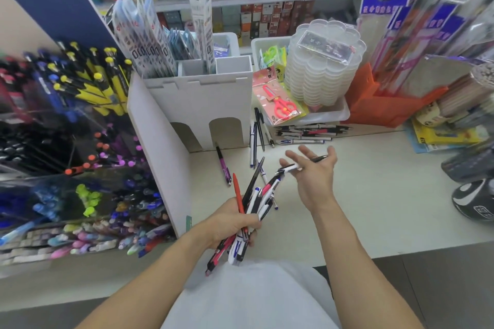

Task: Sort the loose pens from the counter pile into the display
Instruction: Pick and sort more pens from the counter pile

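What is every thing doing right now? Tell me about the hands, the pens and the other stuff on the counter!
left hand: grips a bundle of pens.
bundle of pens: fanned out, held above the counter.
right hand: fingers spread, a dark pen lying across them.
purple pen: lying loose on the counter.
pen pile: lying flat beside the white tray.
red scissors: packaged, leaning on the tray.

bright even overhead light, soft shadows; wide-angle bending at edges, motion blur smearing the left side.

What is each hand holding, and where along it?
Left hand grips a bundle of pens near its lower half. Right hand, fingers spread, carries one pen across them.
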{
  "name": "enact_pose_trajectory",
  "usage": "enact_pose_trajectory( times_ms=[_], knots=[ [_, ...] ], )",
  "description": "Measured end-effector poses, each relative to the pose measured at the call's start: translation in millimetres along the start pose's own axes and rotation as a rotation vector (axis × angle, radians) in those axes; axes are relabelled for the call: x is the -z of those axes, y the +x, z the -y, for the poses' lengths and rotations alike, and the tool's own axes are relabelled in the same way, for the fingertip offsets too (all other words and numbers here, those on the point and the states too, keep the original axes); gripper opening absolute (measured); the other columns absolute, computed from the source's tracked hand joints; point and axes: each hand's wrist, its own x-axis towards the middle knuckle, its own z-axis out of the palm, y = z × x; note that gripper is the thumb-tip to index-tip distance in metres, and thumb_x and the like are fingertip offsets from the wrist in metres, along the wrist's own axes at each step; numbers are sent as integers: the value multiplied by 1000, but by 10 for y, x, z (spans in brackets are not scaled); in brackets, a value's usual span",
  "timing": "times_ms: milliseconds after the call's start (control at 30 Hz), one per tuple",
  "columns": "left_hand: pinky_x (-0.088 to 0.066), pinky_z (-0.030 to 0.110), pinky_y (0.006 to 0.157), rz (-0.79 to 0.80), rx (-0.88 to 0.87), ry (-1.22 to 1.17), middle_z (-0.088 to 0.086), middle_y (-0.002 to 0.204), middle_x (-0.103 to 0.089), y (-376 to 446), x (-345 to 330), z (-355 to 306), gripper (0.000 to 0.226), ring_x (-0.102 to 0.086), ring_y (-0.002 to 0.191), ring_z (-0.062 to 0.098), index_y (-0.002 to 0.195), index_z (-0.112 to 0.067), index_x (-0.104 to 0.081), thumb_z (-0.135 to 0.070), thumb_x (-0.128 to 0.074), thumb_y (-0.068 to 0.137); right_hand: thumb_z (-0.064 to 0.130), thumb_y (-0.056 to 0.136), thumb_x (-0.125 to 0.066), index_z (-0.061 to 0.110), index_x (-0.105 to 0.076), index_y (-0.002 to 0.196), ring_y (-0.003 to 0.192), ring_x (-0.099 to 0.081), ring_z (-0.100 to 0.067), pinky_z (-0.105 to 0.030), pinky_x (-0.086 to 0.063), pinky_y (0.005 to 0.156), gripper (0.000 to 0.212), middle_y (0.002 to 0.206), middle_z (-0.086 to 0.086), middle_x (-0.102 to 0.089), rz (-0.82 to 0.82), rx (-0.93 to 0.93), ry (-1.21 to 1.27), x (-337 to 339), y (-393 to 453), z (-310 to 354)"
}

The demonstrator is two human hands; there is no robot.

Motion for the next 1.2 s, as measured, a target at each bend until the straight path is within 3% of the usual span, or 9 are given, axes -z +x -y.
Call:
enact_pose_trajectory(
  times_ms=[133,233,333,433,667,767,867,1000,1200],
  knots=[
    [-51,40,60,6,-49,-12,16,72,-46,-17,81,-43,23,-53,54,27,88,-8,-47,3,-65,77,-15,98,-45,15,-31,129,72,-65,-17,-27,-53,57,46,107,-13,-58,-92,69,174,191,101,235],
    [-51,37,58,-15,-99,-74,14,69,-47,-8,70,-84,24,-54,53,25,97,-7,-51,2,-64,79,9,97,-56,8,-56,111,59,-47,-11,-22,-38,49,14,86,-6,-56,100,-210,29,197,-90,231],
    [-53,36,59,-53,-169,-45,11,68,-57,41,-81,-171,19,-59,57,25,96,-1,-56,2,-68,81,23,99,-58,2,-62,108,67,-58,-19,-34,-48,62,23,85,-11,-61,329,-342,-254,7,-378,14],
    [-59,31,71,-182,-285,126,7,88,-73,117,-170,-183,25,-72,81,22,107,-13,-66,-6,-76,85,15,105,-47,3,-68,109,89,-74,-28,-41,-59,81,25,98,-14,-75,297,-281,-371,-171,-565,-161],
    [-54,22,67,-261,-194,133,1,86,-76,87,-107,6,21,-73,82,15,107,-19,-70,-15,-76,87,8,104,-36,5,-73,107,93,-73,-23,-33,-56,77,37,101,-13,-77,284,-417,-372,-78,-695,-330],
    [-58,31,66,-284,-135,77,8,86,-76,96,-171,62,14,-74,81,20,102,-15,-72,-10,-71,89,37,99,-53,13,-69,115,101,-69,-16,-30,-54,84,34,107,-6,-74,385,-448,-683,-58,-616,-396],
    [-59,32,84,-224,-159,108,5,96,-77,125,-203,16,19,-73,96,20,103,-15,-72,-4,-69,88,65,58,-81,22,-51,125,111,-63,-20,-45,-55,96,85,116,-1,-65,396,-297,-1027,-78,-460,-367],
    [-58,38,67,-93,-56,-26,25,75,-64,144,-233,-144,14,-67,72,29,98,5,-63,6,-62,83,6,71,-88,33,-6,157,113,-67,-12,-35,-60,90,121,137,7,-51,472,-48,-745,-72,-298,-326],
    [-56,44,62,78,136,-265,18,72,-51,87,-199,-44,29,-62,61,34,101,3,-55,11,-65,75,-9,72,-78,35,-29,154,105,-71,-20,-32,-60,82,105,127,-8,-61,543,-85,-660,-77,-253,-538]
  ],
)
